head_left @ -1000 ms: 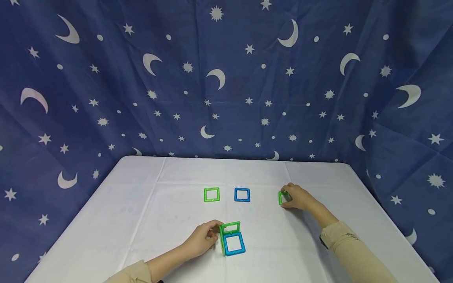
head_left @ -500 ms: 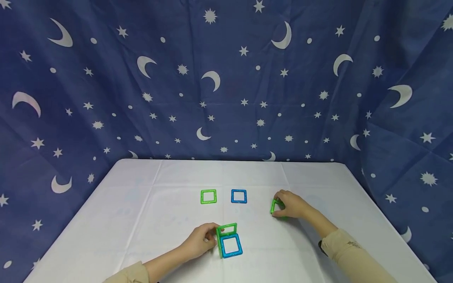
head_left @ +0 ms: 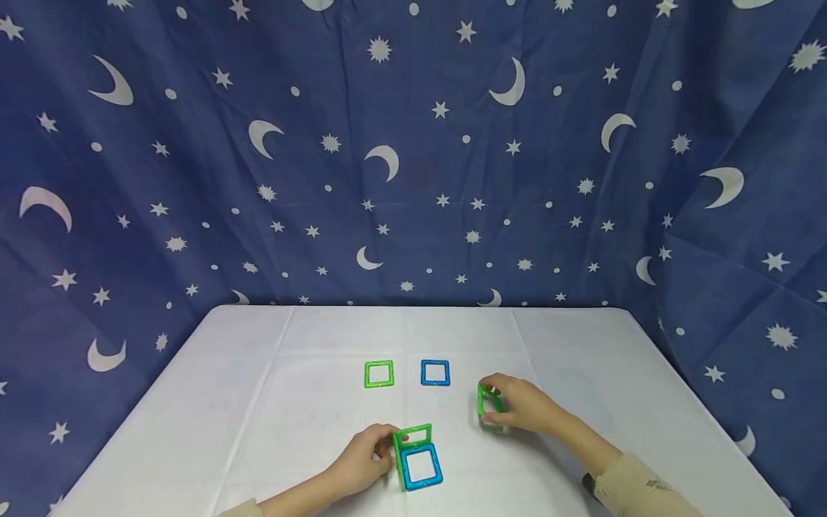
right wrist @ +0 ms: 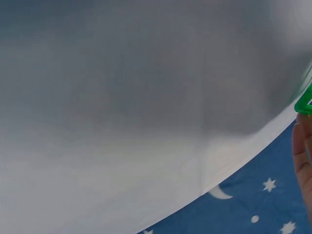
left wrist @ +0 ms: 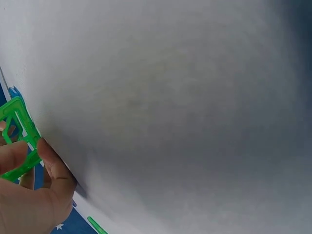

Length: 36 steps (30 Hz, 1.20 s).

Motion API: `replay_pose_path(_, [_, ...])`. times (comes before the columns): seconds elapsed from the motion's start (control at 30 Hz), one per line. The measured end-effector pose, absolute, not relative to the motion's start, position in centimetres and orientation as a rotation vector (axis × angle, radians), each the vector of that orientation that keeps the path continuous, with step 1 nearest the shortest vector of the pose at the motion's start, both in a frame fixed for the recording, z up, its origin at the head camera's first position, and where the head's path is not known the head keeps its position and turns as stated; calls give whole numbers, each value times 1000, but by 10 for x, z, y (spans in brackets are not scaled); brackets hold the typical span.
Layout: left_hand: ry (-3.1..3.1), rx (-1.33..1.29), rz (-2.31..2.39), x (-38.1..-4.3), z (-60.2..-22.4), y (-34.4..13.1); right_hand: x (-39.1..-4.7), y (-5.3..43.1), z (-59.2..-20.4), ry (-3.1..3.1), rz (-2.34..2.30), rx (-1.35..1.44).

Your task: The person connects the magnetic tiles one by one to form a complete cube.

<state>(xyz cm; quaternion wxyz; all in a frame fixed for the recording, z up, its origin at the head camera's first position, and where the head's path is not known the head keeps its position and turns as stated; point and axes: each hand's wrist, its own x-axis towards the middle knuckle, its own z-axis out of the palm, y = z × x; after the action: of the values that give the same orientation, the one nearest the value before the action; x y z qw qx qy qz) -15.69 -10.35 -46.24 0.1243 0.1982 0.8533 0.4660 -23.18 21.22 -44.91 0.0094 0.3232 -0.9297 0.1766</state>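
Observation:
A blue square frame (head_left: pixel 422 467) lies flat near the table's front. Two green square frames stand upright along its left (head_left: pixel 398 459) and far (head_left: pixel 416 434) edges. My left hand (head_left: pixel 362 459) pinches the left upright green frame (left wrist: pixel 19 141). My right hand (head_left: pixel 520 408) holds another green square frame (head_left: pixel 487 407) upright, just above the cloth, to the right of the small build. In the right wrist view only a green corner (right wrist: pixel 306 102) and a fingertip (right wrist: pixel 302 151) show.
A loose green square (head_left: pixel 378 374) and a loose blue square (head_left: pixel 436 373) lie flat side by side further back on the white tablecloth (head_left: pixel 258 402). A dark blue curtain with moons and stars (head_left: pixel 413 158) hangs behind and around the table.
My right hand has lifted the green frame from the right of the table and carried it left and nearer, toward the build. The left hand has stayed on its upright green frame.

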Motion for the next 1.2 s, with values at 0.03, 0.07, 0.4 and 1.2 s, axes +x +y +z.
replay_pose_path(0.03, [2491,572,1354,-156,-463,-103,-229,211,-449,-2902,565,1025])
replay_pose_path(0.07, [2502,573,1352,-155,-463,-102,-226,209,-448,-2903,578,1037])
replay_pose_path(0.4, [2578,511,1289,-149,-463,-109,-203,181,-444,-2965,705,1161])
replay_pose_path(1.2, [2573,557,1263,-154,-462,-101,-179,153,-436,-3056,965,1159])
